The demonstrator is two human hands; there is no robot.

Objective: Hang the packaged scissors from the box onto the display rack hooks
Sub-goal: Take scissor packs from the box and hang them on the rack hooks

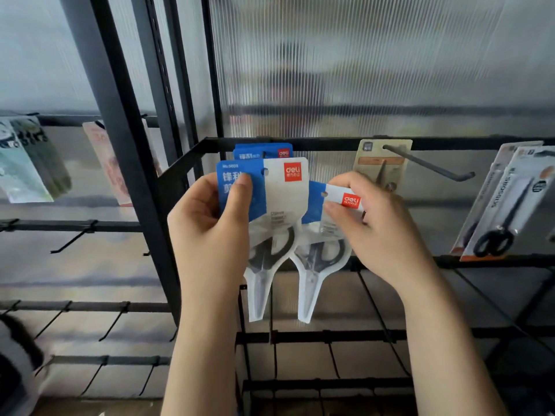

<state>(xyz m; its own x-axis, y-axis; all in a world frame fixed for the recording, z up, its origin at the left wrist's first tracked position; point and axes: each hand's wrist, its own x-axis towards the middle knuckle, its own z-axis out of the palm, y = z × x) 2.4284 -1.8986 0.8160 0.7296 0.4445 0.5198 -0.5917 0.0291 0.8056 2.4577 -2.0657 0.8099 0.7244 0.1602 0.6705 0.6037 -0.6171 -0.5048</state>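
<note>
Two packs of scissors are held up in front of the display rack (300, 144), one in each of the hands. The left pack (271, 211) is gripped by the left hand (210, 232), the thumb laid across the blue part of the card and the fingers curled behind it. The right pack (322, 235) is pinched near its top edge by the right hand (378, 226), fingertips on the card's front beside the red logo patch.

Each pack is seen to be a card header, blue on the left and white on the right, with a red square logo at the upper right and a small punched hanging hole near the top centre. Below the header, a clear moulded blister follows the outline of the scissors: dark handle loops at the wide part, blades narrowing to a point at the bottom. The left pack is held nearly upright; the right pack is tilted, its top leaning to the right, and it sits slightly lower.

Just behind the left pack, more blue-headed packs (264, 151) are seen hanging from the rack's top bar. To the right, a beige pack (381, 163) hangs on a long dark hook (432, 166), and further right larger black-handled scissors (507, 211) are displayed in their packaging.
</note>
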